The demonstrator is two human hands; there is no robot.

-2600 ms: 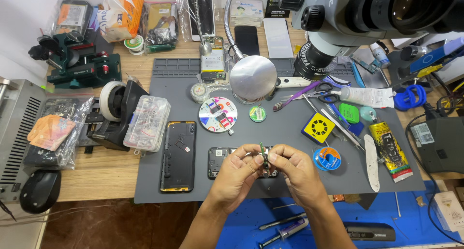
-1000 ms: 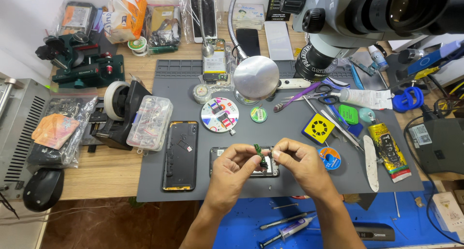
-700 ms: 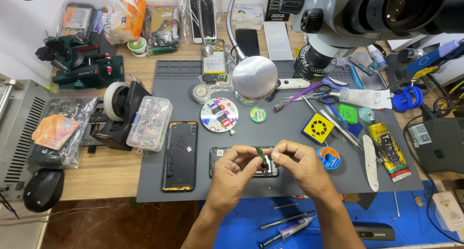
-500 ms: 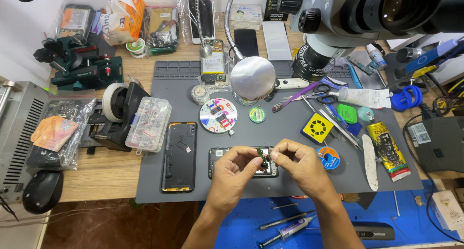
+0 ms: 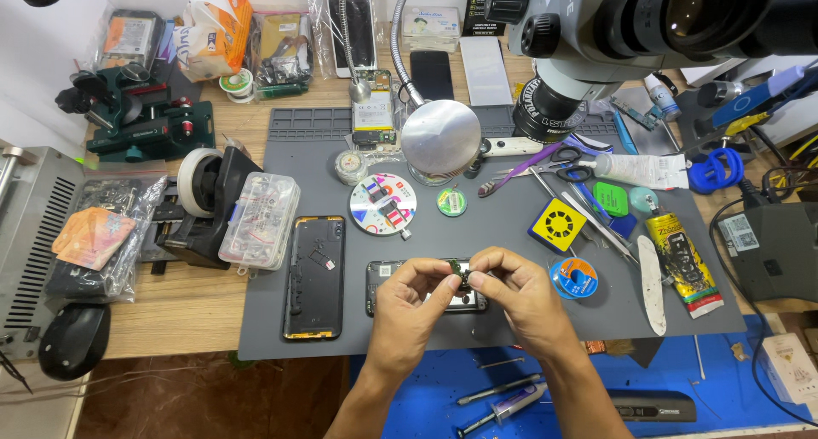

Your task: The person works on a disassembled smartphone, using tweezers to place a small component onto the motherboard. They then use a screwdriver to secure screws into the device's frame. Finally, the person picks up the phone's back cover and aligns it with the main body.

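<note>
Both hands meet above the near edge of the grey work mat (image 5: 511, 234). The left hand (image 5: 409, 307) and the right hand (image 5: 520, 298) pinch between thumbs and forefingers a small component (image 5: 461, 274), greenish and dark, very tiny. The other fingers are curled. Under it lies an opened phone body (image 5: 388, 281), dark, flat on the mat.

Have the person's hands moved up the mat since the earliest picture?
Yes. Both hands, left hand and right hand, moved slightly away from the person, toward the round disc.
</note>
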